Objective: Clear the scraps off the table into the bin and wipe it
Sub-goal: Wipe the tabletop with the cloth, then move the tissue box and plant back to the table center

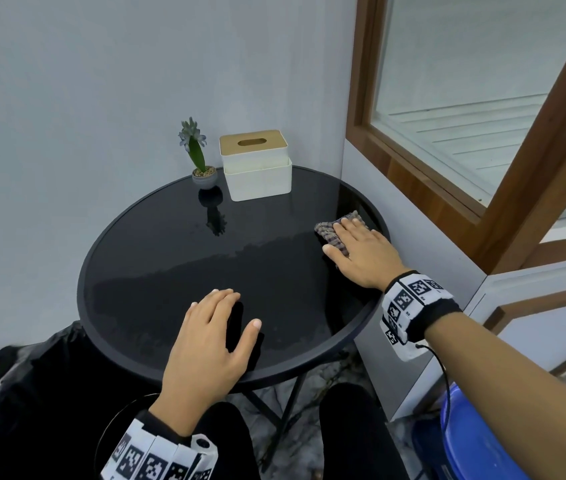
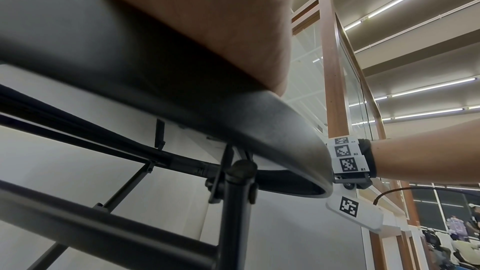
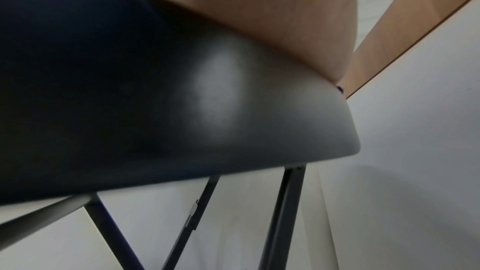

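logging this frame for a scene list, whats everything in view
table: one, black, round, glossy, set in a corner by the wall
cloth: one, checked brown-grey, right side of table, under the right hand
tissue box: one, white with tan lid, back of table
potted plant: one, green in grey pot, left of the tissue box
blue bin: one, on the floor at lower right
window frame: brown wood, right wall
left hand: flat on table's near edge
right hand: flat, pressing the cloth
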### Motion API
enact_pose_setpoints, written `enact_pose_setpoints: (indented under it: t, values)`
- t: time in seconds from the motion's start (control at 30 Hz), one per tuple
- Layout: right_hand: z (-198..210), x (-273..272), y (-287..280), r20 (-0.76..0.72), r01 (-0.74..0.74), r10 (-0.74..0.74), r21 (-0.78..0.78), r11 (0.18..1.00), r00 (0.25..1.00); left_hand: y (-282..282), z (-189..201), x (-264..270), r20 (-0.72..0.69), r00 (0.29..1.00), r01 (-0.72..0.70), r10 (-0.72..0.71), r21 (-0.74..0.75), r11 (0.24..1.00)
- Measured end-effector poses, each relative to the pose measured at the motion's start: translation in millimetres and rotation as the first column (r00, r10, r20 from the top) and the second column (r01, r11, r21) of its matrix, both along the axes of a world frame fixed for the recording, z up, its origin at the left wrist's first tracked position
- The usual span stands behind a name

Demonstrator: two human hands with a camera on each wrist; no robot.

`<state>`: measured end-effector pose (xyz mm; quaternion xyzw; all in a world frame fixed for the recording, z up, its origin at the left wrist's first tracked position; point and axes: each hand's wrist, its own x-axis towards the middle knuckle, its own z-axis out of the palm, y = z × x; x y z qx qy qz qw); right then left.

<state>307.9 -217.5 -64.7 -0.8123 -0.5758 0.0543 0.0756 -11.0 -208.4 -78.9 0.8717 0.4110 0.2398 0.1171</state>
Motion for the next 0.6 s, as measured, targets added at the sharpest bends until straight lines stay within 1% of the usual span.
enact_pose_setpoints:
  t: [0.17,0.3,0.4,0.6]
  values:
    - [2.5,1.8,0.4,-0.002,0.002,-0.002,-0.010,1.000,1.000,-0.5,1.2,-1.0,0.010,1.000,0.003,-0.003,-0.024,1.000]
    - [4.7,2.4,-0.2,-0.007,-0.011,0.010,-0.029,1.000,1.000,1.2,6.7,-0.6,0.001,1.000,0.014,-0.013,-0.083,0.996]
    - [6.4,1.6,-1.6,-0.021,-0.012,0.013,0.011,1.000,1.000,3.3,17.8,-0.2,-0.012,1.000,0.023,-0.025,-0.118,0.993]
    - [16.2,-8.9,-8.5,-0.050,-0.051,0.054,0.065,0.997,0.997,18.6,48.1,2.6,-0.033,0.999,0.039,-0.042,-0.088,0.995]
